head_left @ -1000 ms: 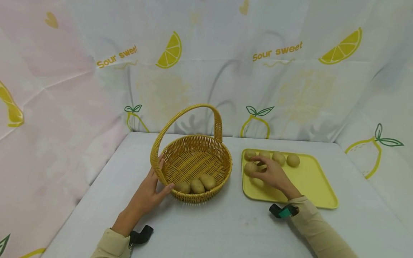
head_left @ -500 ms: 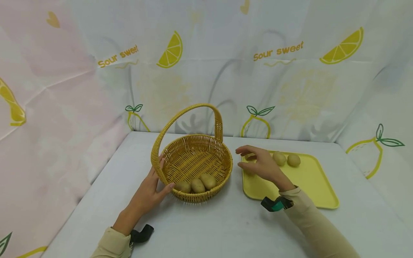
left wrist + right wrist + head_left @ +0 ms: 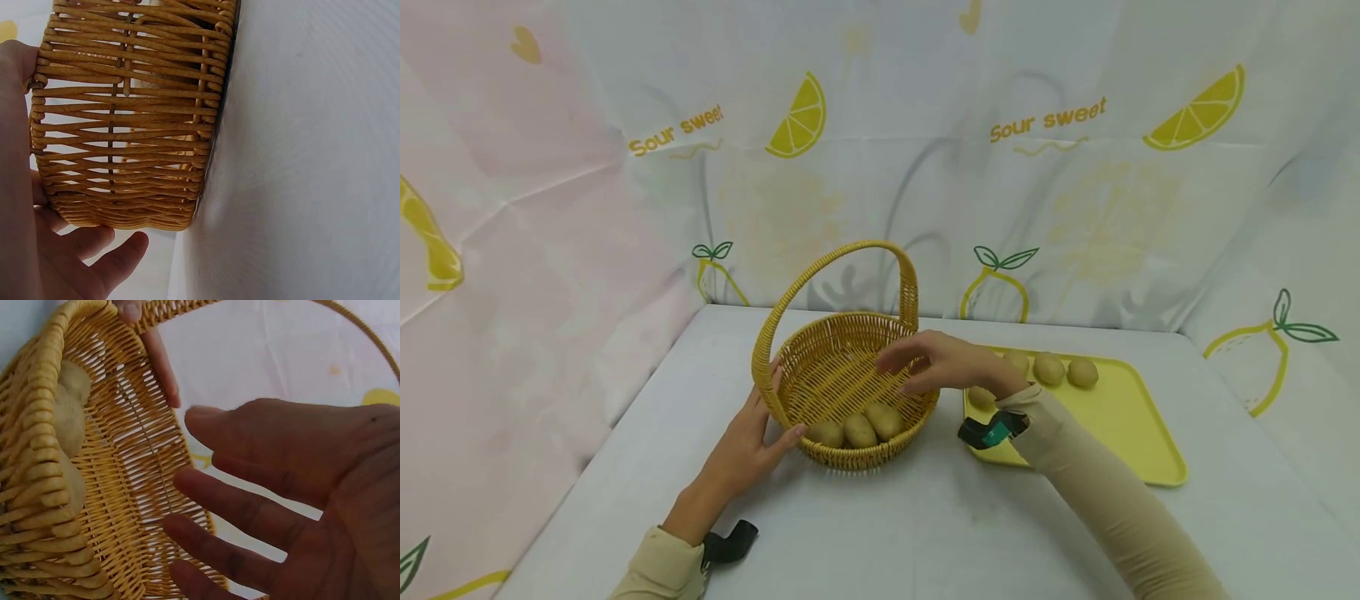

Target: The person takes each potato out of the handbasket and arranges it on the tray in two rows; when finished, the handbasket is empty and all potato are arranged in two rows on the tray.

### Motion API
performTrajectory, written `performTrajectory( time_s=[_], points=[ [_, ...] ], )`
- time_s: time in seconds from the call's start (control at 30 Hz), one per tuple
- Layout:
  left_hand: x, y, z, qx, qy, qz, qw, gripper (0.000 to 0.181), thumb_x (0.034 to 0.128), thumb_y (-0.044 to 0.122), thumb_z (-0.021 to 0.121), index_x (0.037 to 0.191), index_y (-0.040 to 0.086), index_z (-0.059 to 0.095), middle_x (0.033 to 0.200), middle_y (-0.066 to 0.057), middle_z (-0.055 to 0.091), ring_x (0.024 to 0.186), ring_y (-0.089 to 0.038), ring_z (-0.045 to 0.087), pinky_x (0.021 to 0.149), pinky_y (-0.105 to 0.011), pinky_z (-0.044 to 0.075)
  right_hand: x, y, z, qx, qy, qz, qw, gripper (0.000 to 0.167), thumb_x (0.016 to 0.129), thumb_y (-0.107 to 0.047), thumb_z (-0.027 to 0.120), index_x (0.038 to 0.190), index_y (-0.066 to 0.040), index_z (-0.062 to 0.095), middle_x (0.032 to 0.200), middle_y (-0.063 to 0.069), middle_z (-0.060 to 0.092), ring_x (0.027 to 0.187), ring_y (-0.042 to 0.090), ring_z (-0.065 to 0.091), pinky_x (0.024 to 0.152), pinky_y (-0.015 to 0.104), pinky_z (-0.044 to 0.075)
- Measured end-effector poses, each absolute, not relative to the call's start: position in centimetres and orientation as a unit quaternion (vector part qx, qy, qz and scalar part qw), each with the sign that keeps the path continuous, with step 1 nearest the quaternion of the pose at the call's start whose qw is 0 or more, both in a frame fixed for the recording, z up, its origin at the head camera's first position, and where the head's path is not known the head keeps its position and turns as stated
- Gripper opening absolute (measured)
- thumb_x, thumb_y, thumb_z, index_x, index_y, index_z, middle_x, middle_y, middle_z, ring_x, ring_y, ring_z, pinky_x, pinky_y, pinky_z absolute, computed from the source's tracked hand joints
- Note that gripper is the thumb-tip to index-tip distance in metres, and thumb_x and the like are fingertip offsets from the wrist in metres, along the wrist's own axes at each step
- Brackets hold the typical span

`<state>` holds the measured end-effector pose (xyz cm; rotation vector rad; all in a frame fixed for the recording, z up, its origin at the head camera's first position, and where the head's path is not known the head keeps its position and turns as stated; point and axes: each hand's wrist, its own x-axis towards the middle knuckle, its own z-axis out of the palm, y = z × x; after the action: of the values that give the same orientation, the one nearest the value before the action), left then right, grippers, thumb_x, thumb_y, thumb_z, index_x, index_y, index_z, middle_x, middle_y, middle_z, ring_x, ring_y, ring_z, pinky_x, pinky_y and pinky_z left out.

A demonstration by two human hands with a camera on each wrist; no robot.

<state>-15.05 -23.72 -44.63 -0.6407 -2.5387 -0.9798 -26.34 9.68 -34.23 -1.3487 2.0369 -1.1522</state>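
A round wicker basket [image 3: 850, 458] with a tall handle stands on the table, three potatoes [image 3: 860, 431] lying inside at its near side. My left hand [image 3: 741, 454] grips the basket's left side, thumb at the rim and fingers beside the handle's foot; in the left wrist view its fingers [image 3: 122, 256] curve along the wicker. My right hand [image 3: 943, 362] hovers over the basket's right side. The right wrist view shows that hand [image 3: 300, 500] with fingers spread and nothing held. Several potatoes [image 3: 1048, 368] lie on a yellow tray [image 3: 1120, 425], partly hidden by my right wrist.
Behind the table hangs a pale cloth [image 3: 865, 192] printed with lemons and lettering, which also runs along both sides. The white tabletop [image 3: 880, 533] extends in front of the basket and tray. My right forearm [image 3: 1097, 483] crosses the tray's near left part.
My right hand has moved left from a potato on the tray to above the basket. The left hand and basket have stayed where they were.
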Motion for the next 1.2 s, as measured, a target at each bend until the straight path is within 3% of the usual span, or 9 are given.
performTrajectory(
  time_s=[0.13, 0.3, 0.6, 0.77, 0.93, 1.2],
  points=[
    [-15.2, -23.7, -44.7, -0.237, -0.889, -0.351, 0.174, 0.088, 0.0992, 0.027, 0.071, 0.162, -0.007, 0.021, 0.172, -0.017, 0.013, 0.155, -0.035, 0.018, 0.118, -0.022, 0.014, -28.0, 8.1, -34.8, -0.516, 0.715, -0.370, 0.290, 0.051, 0.092, 0.000, 0.077, 0.138, 0.006, 0.060, 0.137, 0.021, 0.063, 0.125, 0.041, 0.058, 0.102, 0.062, 0.045],
    [-15.2, -23.6, -44.8, -0.232, -0.892, -0.348, 0.169, 0.088, 0.0995, 0.028, 0.071, 0.163, -0.006, 0.020, 0.172, -0.017, 0.013, 0.155, -0.034, 0.019, 0.118, -0.024, 0.016, -29.3, 6.2, -35.1, -0.527, 0.698, -0.312, 0.371, 0.060, 0.089, 0.001, 0.080, 0.142, 0.008, 0.056, 0.140, 0.019, 0.061, 0.128, 0.038, 0.058, 0.105, 0.056, 0.046],
    [-15.1, -23.5, -44.4, -0.218, -0.903, -0.336, 0.156, 0.090, 0.0995, 0.031, 0.071, 0.164, -0.004, 0.018, 0.173, -0.013, 0.011, 0.155, -0.033, 0.020, 0.118, -0.049, 0.029, -29.7, 4.0, -35.8, -0.478, 0.719, -0.221, 0.454, 0.080, 0.082, 0.002, 0.084, 0.153, -0.007, 0.051, 0.142, 0.004, 0.059, 0.123, 0.019, 0.057, 0.101, 0.038, 0.049],
    [-15.0, -23.7, -44.3, -0.217, -0.905, -0.330, 0.156, 0.090, 0.0997, 0.032, 0.071, 0.164, -0.004, 0.018, 0.173, -0.012, 0.010, 0.155, -0.031, 0.020, 0.118, -0.046, 0.029, -29.3, 3.5, -36.1, -0.472, 0.754, -0.213, 0.404, 0.076, 0.078, -0.003, 0.090, 0.147, -0.010, 0.058, 0.132, 0.003, 0.063, 0.114, 0.018, 0.060, 0.094, 0.031, 0.051],
    [-14.9, -23.8, -44.2, -0.219, -0.902, -0.335, 0.163, 0.089, 0.0993, 0.030, 0.071, 0.163, -0.005, 0.019, 0.173, -0.014, 0.012, 0.155, -0.032, 0.020, 0.120, -0.036, 0.024, -29.5, 3.0, -36.6, -0.455, 0.787, -0.259, 0.326, 0.072, 0.079, -0.002, 0.088, 0.145, -0.008, 0.060, 0.139, 0.006, 0.061, 0.120, 0.020, 0.057, 0.100, 0.034, 0.048],
    [-15.0, -23.9, -44.4, -0.227, -0.896, -0.342, 0.170, 0.089, 0.0993, 0.028, 0.071, 0.163, -0.006, 0.019, 0.172, -0.015, 0.012, 0.155, -0.032, 0.019, 0.118, -0.024, 0.017, -30.1, 2.7, -37.4, -0.458, 0.785, -0.272, 0.316, 0.068, 0.084, -0.001, 0.084, 0.147, -0.008, 0.059, 0.143, -0.001, 0.059, 0.128, 0.022, 0.053, 0.106, 0.036, 0.043]
  ],
)
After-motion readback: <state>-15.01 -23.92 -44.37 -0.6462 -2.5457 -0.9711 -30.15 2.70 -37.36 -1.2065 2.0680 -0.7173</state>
